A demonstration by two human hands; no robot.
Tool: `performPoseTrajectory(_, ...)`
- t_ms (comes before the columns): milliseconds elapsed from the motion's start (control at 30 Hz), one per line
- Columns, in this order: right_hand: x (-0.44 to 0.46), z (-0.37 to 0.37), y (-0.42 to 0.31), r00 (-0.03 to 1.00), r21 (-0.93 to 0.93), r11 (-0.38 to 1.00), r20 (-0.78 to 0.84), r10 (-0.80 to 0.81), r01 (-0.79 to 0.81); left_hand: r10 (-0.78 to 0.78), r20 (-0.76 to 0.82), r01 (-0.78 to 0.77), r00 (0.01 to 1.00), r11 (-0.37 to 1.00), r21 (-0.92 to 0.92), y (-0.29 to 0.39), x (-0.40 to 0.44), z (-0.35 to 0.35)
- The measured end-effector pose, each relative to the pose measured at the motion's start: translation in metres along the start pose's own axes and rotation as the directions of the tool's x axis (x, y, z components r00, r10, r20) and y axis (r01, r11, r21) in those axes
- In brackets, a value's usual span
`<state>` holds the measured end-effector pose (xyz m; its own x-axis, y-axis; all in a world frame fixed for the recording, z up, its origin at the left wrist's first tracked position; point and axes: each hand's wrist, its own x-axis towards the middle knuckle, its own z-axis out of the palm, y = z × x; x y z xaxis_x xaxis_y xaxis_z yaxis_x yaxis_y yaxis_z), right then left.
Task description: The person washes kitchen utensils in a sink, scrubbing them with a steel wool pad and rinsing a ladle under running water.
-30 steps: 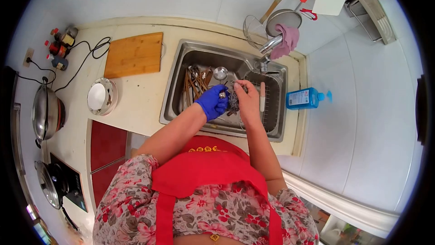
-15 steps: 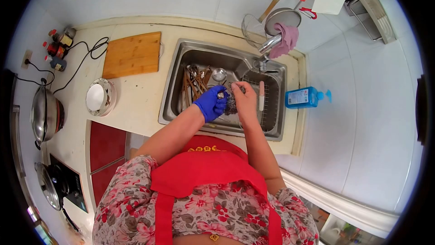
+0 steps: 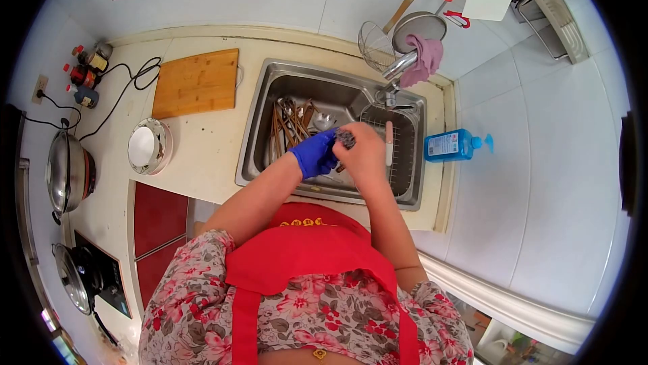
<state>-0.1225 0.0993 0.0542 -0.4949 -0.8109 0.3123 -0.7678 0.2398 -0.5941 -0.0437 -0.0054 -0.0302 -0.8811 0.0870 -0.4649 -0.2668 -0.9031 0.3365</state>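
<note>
My left hand [image 3: 315, 154], in a blue glove, is closed over the stainless steel sink [image 3: 270, 68]. What it grips is mostly hidden; a small brownish end shows below the hands. My bare right hand [image 3: 363, 154] presses a dark grey steel wool scrubber [image 3: 345, 138] up against the gloved fingers. Left of the hands, a pile of chopsticks and other utensils [image 3: 291, 122] lies in the basin. A round metal ladle bowl [image 3: 325, 121] is just beyond the glove. On the right, a wire rack [image 3: 398, 156] in the sink carries a peeler-like or knife-like tool with a pale handle [image 3: 389, 142].
A faucet [image 3: 398, 68] draped with a purple cloth [image 3: 423, 58] stands behind the sink. Blue soap bottle [image 3: 449, 146] at right. Cutting board [image 3: 196, 81] and stacked bowls [image 3: 148, 146] sit on the left counter. Strainers [image 3: 418, 31] hang on the wall.
My right hand has turned over and closed in towards the glove, bunching the scrubber against it. The round metal end seen in the glove is now hidden.
</note>
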Motion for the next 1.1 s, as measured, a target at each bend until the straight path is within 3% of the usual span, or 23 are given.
performPoseTrajectory(33,0.004,-0.003,0.008,0.999,0.017,0.999,-0.018,0.041,-0.041,0.000,0.000,0.000,1.000,1.000,0.001,0.001,-0.003,0.004)
performPoseTrajectory(100,0.010,-0.012,0.012,0.990,0.045,0.991,-0.057,0.126,-0.124,0.128,-0.295,0.013,0.947,0.902,0.432,0.007,-0.011,0.020)
performPoseTrajectory(133,0.011,-0.016,0.015,0.990,0.044,0.991,-0.060,0.126,-0.124,0.128,-0.293,0.012,0.947,0.901,0.434,0.010,-0.015,0.026)
performPoseTrajectory(167,0.012,-0.020,0.017,0.985,0.060,0.985,-0.055,0.163,-0.159,0.422,-0.324,0.031,0.847,0.569,0.822,0.013,-0.019,0.031)
performPoseTrajectory(200,0.012,-0.022,0.019,0.979,0.077,0.978,-0.049,0.199,-0.195,0.671,-0.189,0.162,0.717,0.103,0.981,0.017,-0.024,0.036)
performPoseTrajectory(233,0.014,-0.025,0.019,0.979,0.077,0.978,-0.050,0.199,-0.195,0.722,-0.053,0.078,0.690,-0.001,0.997,0.018,-0.030,0.043)
performPoseTrajectory(267,0.015,-0.027,0.019,0.968,0.146,0.957,0.009,0.253,-0.251,0.721,-0.054,0.079,0.691,-0.002,0.997,0.017,-0.027,0.040)
performPoseTrajectory(333,0.016,-0.027,0.017,0.950,0.212,0.926,0.073,0.303,-0.312,0.698,0.300,-0.401,0.650,-0.019,0.916,0.013,-0.018,0.034)
performPoseTrajectory(367,0.017,-0.026,0.016,0.950,0.315,0.896,0.082,0.302,-0.312,0.697,0.301,-0.402,0.651,-0.020,0.916,0.012,-0.015,0.030)
performPoseTrajectory(433,0.020,-0.026,0.019,0.951,0.414,0.857,0.082,0.300,-0.306,0.606,0.180,-0.395,0.774,0.241,0.887,0.013,-0.012,0.028)
performPoseTrajectory(500,0.022,-0.027,0.031,0.845,0.743,0.522,0.110,0.523,-0.419,0.624,0.216,-0.457,0.751,0.255,0.852,0.017,-0.011,0.026)
performPoseTrajectory(567,0.021,-0.030,0.038,0.849,0.818,0.444,0.098,0.519,-0.365,0.642,0.246,-0.515,0.726,0.270,0.813,0.020,-0.012,0.026)
performPoseTrajectory(633,0.021,-0.037,0.039,0.872,0.888,0.333,0.136,0.470,-0.318,0.565,0.191,-0.460,0.803,0.383,0.801,0.027,-0.020,0.039)
performPoseTrajectory(667,0.021,-0.039,0.038,0.872,0.889,0.334,0.131,0.472,-0.315,0.562,0.195,-0.461,0.804,0.381,0.801,0.028,-0.022,0.043)
performPoseTrajectory(733,0.020,-0.041,0.029,0.938,0.734,0.644,-0.025,0.345,-0.217,0.545,0.170,-0.431,0.821,0.397,0.811,0.028,-0.023,0.048)
performPoseTrajectory(767,0.018,-0.041,0.024,0.929,0.738,0.623,0.014,0.370,-0.260,0.542,0.172,-0.431,0.823,0.396,0.811,0.024,-0.018,0.045)
performPoseTrajectory(833,0.017,-0.039,0.012,0.938,0.708,0.655,0.027,0.346,-0.262,0.745,0.305,-0.596,0.593,0.152,0.788,0.016,-0.008,0.043)
performPoseTrajectory(867,0.017,-0.037,0.008,0.946,0.677,0.687,0.044,0.321,-0.264,0.741,0.308,-0.596,0.596,0.152,0.789,0.013,-0.006,0.040)
performPoseTrajectory(933,0.016,-0.028,0.011,0.958,0.644,0.724,0.049,0.283,-0.247,0.745,0.324,-0.501,0.583,0.016,0.865,0.011,-0.011,0.049)
performPoseTrajectory(1000,0.017,-0.028,0.009,0.917,0.744,0.557,0.192,0.350,-0.369,0.720,0.330,-0.439,0.610,-0.039,0.897,0.015,-0.019,0.056)
performPoseTrajectory(1067,0.018,-0.032,0.002,0.896,0.780,0.491,0.196,0.397,-0.388,0.695,0.327,-0.368,0.640,-0.096,0.925,0.017,-0.024,0.054)
performPoseTrajectory(1100,0.020,-0.037,0.000,0.856,0.841,0.295,0.317,0.409,-0.453,0.673,0.313,-0.365,0.670,-0.068,0.928,0.018,-0.024,0.052)
